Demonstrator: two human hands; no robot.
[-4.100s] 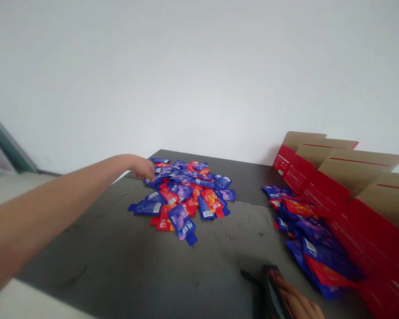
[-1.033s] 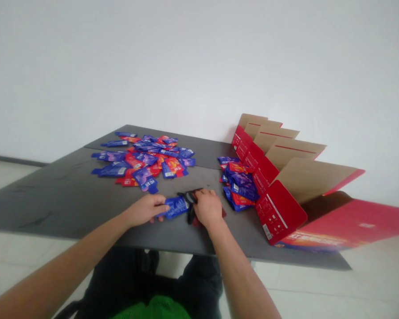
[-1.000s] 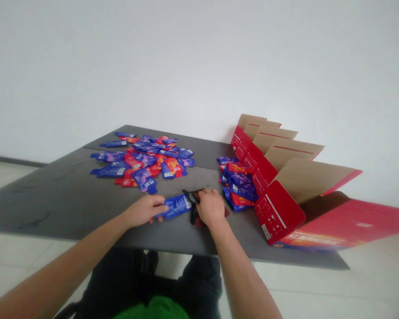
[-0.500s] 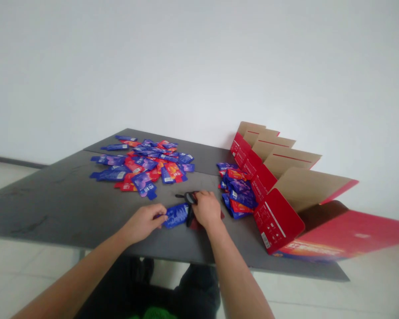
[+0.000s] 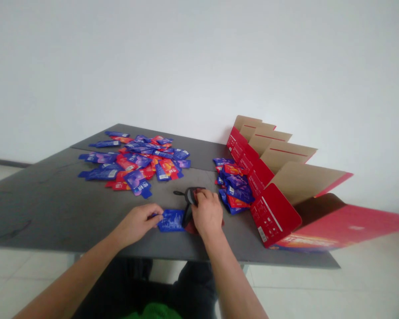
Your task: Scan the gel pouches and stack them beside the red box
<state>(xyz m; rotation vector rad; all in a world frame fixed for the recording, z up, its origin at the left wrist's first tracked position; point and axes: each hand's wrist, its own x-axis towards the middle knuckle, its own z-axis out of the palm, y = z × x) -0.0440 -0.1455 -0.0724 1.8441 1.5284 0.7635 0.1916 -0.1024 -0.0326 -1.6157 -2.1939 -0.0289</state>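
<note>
A white wall (image 5: 186,57) backs a dark table (image 5: 63,208).

One dark handheld tool (image 5: 188,215) sits under one right hand (image 5: 209,213), with one left hand (image 5: 140,223) and one blue packet (image 5: 172,220) to its left; two packet heaps (image 5: 141,157), too jumbled to tally, lie beyond it to either side, and five brown carton flaps (image 5: 287,153) rise well to its right.

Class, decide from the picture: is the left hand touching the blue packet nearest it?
Touching: the head view shows the left hand pinching the blue packet by its left end.
</note>
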